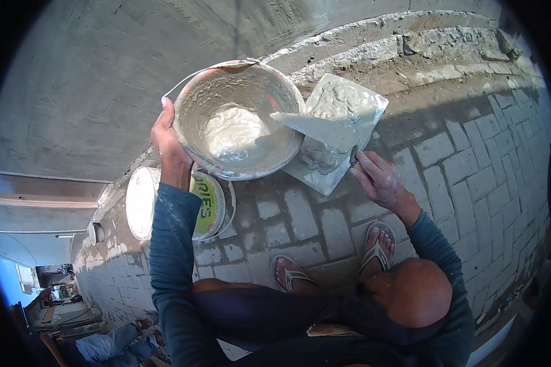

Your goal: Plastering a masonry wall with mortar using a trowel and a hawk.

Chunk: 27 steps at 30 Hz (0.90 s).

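My left hand (168, 137) grips the left side of a mortar-caked bucket (283, 92) at its rim, fingers partly hidden behind the wall. The bucket is tilted so its mouth faces me, and wet grey mortar (234, 129) lies in its bottom. In my right hand (382, 182) is the handle of a trowel (318, 129). Its blade points left, with mortar on the tip, and reaches over the bucket's right rim. Under the blade, a flat light board (376, 105) carries more mortar, partly covered by the bucket and trowel.
A white pail (142, 205) with a green label lies on its side beside my left forearm. A grey rendered wall (92, 92) rises ahead, with a rough kerb (361, 55) along its foot. Paving bricks (337, 229) cover the ground. Another person's jeans (110, 345) show at lower left.
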Tool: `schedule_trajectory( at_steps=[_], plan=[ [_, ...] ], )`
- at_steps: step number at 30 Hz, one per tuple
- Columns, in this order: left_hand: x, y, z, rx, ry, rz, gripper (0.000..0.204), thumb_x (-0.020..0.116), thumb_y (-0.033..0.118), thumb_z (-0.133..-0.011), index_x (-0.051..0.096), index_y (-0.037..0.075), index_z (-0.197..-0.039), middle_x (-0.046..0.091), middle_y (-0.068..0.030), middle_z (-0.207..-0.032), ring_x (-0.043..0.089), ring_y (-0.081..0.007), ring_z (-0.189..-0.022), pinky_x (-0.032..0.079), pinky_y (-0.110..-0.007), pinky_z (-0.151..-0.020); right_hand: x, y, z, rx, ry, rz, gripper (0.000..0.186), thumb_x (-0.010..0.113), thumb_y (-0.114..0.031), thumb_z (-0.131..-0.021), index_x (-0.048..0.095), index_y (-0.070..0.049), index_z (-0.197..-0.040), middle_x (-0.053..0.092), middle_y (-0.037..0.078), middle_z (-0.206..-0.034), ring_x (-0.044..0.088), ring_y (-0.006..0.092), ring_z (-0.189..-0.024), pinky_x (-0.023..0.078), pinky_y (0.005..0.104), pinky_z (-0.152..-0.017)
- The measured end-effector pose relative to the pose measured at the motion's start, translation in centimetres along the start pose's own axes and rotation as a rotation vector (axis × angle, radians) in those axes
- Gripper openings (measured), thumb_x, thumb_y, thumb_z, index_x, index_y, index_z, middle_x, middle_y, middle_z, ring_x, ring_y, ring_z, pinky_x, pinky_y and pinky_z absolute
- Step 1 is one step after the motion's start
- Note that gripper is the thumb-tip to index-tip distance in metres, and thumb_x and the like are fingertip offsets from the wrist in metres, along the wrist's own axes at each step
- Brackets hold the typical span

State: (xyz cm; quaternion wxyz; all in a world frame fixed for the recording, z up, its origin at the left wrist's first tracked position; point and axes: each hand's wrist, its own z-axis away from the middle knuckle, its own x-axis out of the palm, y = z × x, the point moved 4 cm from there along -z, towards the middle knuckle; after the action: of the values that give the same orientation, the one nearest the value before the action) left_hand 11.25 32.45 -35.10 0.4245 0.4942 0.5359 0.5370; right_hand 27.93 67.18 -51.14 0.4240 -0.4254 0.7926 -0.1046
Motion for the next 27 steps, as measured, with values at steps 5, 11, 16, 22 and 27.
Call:
schedule_trajectory(
  at_steps=[5,11,16,22,27],
  plan=[
    [-0.8,-0.8,-0.8,-0.014,-0.117,-0.026,0.054,0.039,0.038,-0.106,0.060,-0.010,-0.118,0.068,-0.0206,-0.110,0.069,-0.0257,-0.095,0.057,-0.037,-0.083,-1.3,2.7,-2.2,0.200,0.018,-0.035,0.034,0.066,-0.009,-0.089,0.058,0.005,-0.118,0.063,0.020,-0.098,0.065,0.0346,-0.076,0.053,0.0409,-0.065],
    [-1.4,-0.4,-1.4,0.037,0.021,0.005,0.049,0.044,0.036,-0.105,0.061,-0.009,-0.116,0.068,-0.0180,-0.107,0.068,-0.0228,-0.091,0.055,-0.034,-0.083,-0.8,3.4,0.3,0.270,0.016,-0.008,0.033,0.067,-0.010,-0.090,0.059,0.007,-0.117,0.063,0.021,-0.095,0.064,0.0362,-0.076,0.051,0.0418,-0.067],
    [1.0,0.6,0.1,0.148,0.055,0.043,0.040,0.057,0.032,-0.101,0.064,-0.007,-0.106,0.068,-0.0121,-0.097,0.064,-0.0168,-0.084,0.052,-0.029,-0.076,-0.9,3.3,1.5,0.289,-0.034,0.021,0.034,0.067,-0.010,-0.089,0.060,0.006,-0.118,0.064,0.020,-0.097,0.064,0.0347,-0.079,0.052,0.0422,-0.069],
    [1.8,1.4,1.0,0.271,-0.154,0.044,0.035,0.059,0.026,-0.100,0.067,-0.007,-0.105,0.070,-0.0109,-0.097,0.064,-0.0135,-0.084,0.051,-0.026,-0.077,-3.6,-0.1,-4.8,-0.020,-0.041,0.245,0.038,0.069,-0.009,-0.085,0.061,-0.001,-0.121,0.067,0.012,-0.109,0.064,0.0295,-0.081,0.053,0.0401,-0.073],
    [3.6,2.1,2.1,0.272,-0.199,-0.053,0.031,0.062,0.024,-0.098,0.069,-0.006,-0.103,0.069,-0.0071,-0.095,0.061,-0.0112,-0.084,0.049,-0.024,-0.078,-3.6,1.7,-7.7,-0.165,-0.154,0.625,0.048,0.064,-0.004,-0.077,0.060,-0.004,-0.125,0.066,0.005,-0.114,0.061,0.0240,-0.085,0.052,0.0370,-0.074]
  ],
)
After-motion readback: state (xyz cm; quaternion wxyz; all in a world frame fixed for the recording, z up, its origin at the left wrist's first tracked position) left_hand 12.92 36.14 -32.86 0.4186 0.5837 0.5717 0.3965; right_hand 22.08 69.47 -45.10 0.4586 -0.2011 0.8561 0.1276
